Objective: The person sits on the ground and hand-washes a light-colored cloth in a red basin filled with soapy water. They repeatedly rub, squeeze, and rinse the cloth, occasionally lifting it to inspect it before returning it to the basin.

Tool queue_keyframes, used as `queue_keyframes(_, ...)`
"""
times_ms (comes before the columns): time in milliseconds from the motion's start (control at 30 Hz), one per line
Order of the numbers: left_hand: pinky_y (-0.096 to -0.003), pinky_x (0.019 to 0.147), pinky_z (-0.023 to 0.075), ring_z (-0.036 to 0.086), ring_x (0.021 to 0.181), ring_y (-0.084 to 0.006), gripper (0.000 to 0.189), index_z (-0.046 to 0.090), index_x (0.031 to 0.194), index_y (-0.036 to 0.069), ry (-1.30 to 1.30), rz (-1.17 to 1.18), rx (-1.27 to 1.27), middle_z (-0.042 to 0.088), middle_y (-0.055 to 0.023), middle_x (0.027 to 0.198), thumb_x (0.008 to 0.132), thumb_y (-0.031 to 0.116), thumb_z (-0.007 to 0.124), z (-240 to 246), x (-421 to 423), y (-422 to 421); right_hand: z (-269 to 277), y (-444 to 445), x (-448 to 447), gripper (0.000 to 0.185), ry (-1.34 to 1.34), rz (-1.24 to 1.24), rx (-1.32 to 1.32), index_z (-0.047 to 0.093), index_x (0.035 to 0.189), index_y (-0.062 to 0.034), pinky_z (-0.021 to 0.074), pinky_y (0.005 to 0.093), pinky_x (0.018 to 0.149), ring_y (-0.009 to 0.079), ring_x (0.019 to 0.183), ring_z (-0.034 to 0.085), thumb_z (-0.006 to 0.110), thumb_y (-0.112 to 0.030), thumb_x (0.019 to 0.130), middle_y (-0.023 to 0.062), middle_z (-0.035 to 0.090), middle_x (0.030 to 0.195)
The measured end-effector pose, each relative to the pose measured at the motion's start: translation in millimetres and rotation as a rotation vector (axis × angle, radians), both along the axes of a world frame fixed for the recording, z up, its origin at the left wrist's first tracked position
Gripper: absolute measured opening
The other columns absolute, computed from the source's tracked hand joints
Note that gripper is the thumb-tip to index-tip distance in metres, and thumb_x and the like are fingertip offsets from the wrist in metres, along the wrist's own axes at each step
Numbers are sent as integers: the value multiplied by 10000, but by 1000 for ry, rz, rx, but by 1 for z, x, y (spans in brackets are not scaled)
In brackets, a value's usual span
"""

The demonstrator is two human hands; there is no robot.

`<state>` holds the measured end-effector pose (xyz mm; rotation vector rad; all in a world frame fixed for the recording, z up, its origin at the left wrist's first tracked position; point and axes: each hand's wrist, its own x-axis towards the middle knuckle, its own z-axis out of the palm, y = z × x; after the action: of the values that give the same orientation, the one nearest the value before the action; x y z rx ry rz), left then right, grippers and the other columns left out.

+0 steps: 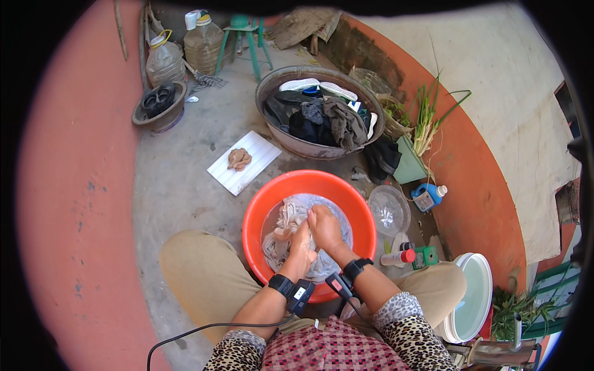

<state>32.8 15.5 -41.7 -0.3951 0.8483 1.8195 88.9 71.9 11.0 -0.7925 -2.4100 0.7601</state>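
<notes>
An orange plastic basin (252,232) stands on the floor between my knees. Soapy water and a soaked, pale cloth (288,220) fill its lower part. My left hand (300,248) is closed around a bunch of this cloth. Against it, my right hand (326,228) is curled into a fist over the same bunch; the fabric inside its fingers is mostly hidden. Both hands are over the middle of the basin, touching each other. More of the wet cloth spreads beneath them and to the left.
Beyond the basin a large metal tub (306,147) holds clothes and shoes. A brown bunched cloth (239,159) lies on a white board (241,183). At right are a clear bowl (389,211), a blue bottle (427,197), a red-capped bottle (394,258) and a white bucket of water (488,283).
</notes>
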Motion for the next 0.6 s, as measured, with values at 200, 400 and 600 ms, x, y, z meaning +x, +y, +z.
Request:
queue_keyframes(200, -375, 765, 500, 618, 959, -185, 324, 610, 1061, 107, 159, 21, 59, 642, -33, 1037, 882, 377, 631, 19, -17, -16, 6, -7, -2, 182, -105, 50, -241, 580, 925, -73, 475, 503, 740, 424, 858, 594, 573, -255, 925, 191, 546, 1013)
queue_keyframes(400, -356, 766, 538, 647, 857, -192, 281, 616, 1011, 101, -62, 0, 139, 669, -53, 952, 927, 367, 582, 29, -11, -9, 11, -10, -3, 182, -152, 55, 51, 583, 912, -80, 496, 469, 703, 387, 884, 608, 546, -256, 939, 194, 575, 964)
queue_keyframes(600, -411, 748, 537, 635, 887, -212, 351, 604, 1037, 123, -70, 50, -98, 651, -57, 1006, 855, 417, 663, 23, -15, -8, 7, -9, -9, 211, -39, 6, -187, 580, 962, -56, 477, 500, 772, 434, 901, 590, 548, -263, 938, 198, 580, 926)
